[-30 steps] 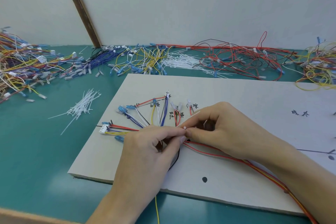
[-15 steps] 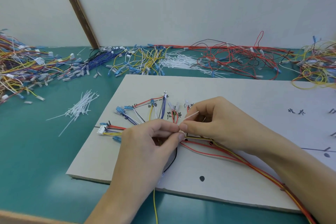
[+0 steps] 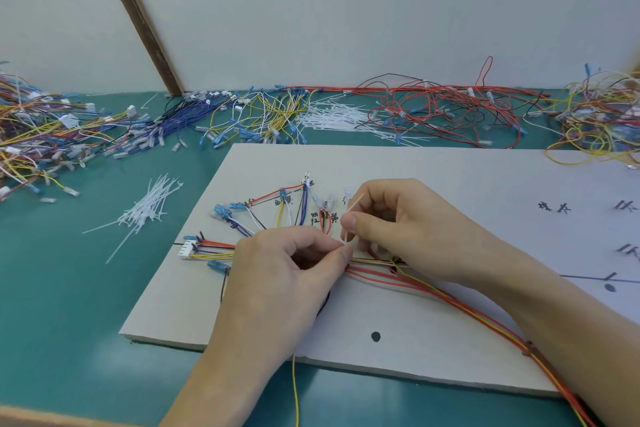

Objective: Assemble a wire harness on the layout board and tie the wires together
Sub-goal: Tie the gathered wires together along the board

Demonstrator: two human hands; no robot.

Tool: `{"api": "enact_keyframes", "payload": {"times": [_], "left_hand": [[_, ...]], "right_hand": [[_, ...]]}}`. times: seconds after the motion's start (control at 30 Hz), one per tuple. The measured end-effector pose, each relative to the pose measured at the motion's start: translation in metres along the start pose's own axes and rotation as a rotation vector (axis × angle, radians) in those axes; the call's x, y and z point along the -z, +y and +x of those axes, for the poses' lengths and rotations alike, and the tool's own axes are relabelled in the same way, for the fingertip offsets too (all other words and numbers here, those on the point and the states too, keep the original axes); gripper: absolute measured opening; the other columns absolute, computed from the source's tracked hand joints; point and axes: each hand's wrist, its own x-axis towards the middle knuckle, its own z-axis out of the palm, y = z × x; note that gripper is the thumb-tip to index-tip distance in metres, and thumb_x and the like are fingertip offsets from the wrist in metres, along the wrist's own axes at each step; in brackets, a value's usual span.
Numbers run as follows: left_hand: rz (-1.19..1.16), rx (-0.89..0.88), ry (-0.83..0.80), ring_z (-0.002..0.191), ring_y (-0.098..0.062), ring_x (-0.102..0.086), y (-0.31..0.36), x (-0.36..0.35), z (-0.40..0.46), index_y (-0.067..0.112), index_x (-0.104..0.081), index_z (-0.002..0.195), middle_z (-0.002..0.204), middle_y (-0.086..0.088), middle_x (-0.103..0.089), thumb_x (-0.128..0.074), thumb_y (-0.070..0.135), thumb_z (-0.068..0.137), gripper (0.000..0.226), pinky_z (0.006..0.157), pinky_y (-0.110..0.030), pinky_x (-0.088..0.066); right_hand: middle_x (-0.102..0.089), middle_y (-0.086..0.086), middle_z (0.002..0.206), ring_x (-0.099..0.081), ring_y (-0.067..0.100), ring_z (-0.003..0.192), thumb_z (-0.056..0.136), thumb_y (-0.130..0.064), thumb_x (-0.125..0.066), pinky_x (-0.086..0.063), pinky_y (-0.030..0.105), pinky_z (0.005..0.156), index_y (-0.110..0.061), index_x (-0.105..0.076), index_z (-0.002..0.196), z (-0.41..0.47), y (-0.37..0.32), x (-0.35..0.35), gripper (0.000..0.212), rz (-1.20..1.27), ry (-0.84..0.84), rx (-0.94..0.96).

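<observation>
The table (image 3: 69, 305) is teal. On it lies a pale grey board (image 3: 433, 340) with black marks, carrying red, yellow, blue, white and black wires (image 3: 433, 288) with blue plugs. The loose ties (image 3: 145, 211) are white.

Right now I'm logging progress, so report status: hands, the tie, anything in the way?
Left hand pinches cable tie at the wire bundle. Right hand pinches its tail. Tie upright on layout board. Nothing obstructing.

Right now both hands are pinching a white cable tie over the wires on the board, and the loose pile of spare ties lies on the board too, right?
Not quite. The head view shows the spare ties on the green table, left of the board. The rest holds: the left hand and right hand pinch the tie over the wires.
</observation>
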Motion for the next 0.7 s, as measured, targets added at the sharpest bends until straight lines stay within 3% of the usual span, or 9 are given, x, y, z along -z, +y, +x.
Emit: {"api": "enact_keyframes", "payload": {"times": [0.17, 0.4, 0.53, 0.7], "left_hand": [[0.032, 0.031, -0.087, 0.063, -0.001, -0.069, 0.003, 0.008, 0.009, 0.035, -0.081, 0.074, 0.066, 0.015, -0.074, -0.081, 0.029, 0.083, 0.011, 0.059, -0.012, -0.049], [0.052, 0.046, -0.176, 0.063, -0.009, -0.069, 0.004, 0.011, 0.02, 0.037, -0.08, 0.076, 0.065, 0.009, -0.074, -0.083, 0.029, 0.082, 0.011, 0.065, -0.031, -0.054], [0.057, 0.044, -0.134, 0.056, -0.013, -0.065, 0.003, 0.01, 0.019, 0.041, -0.079, 0.079, 0.061, 0.009, -0.072, -0.082, 0.037, 0.082, 0.006, 0.053, -0.021, -0.047], [0.043, 0.059, -0.177, 0.064, -0.022, -0.069, 0.002, 0.01, 0.021, 0.038, -0.08, 0.081, 0.064, 0.005, -0.073, -0.082, 0.034, 0.084, 0.006, 0.067, -0.046, -0.061]], "right_hand": [[-0.076, 0.01, 0.079, -0.062, 0.013, 0.061, 0.099, -0.021, -0.068, -0.048, 0.031, 0.058, -0.017, -0.068, 0.086, 0.001, 0.002, -0.001, 0.014, 0.006, -0.006, 0.007], [-0.077, 0.006, 0.078, -0.065, 0.015, 0.062, 0.101, -0.021, -0.066, -0.046, 0.028, 0.053, -0.02, -0.065, 0.086, 0.003, 0.005, -0.003, 0.015, -0.013, 0.002, 0.041], [-0.078, 0.0, 0.077, -0.066, 0.01, 0.062, 0.103, -0.023, -0.061, -0.046, 0.019, 0.054, -0.022, -0.061, 0.089, 0.002, 0.005, -0.003, 0.015, -0.084, 0.004, 0.058], [-0.07, -0.017, 0.07, -0.057, 0.003, 0.059, 0.106, -0.019, -0.055, -0.043, 0.014, 0.057, -0.019, -0.058, 0.095, 0.001, 0.005, -0.004, 0.011, -0.152, -0.039, 0.093]]}}
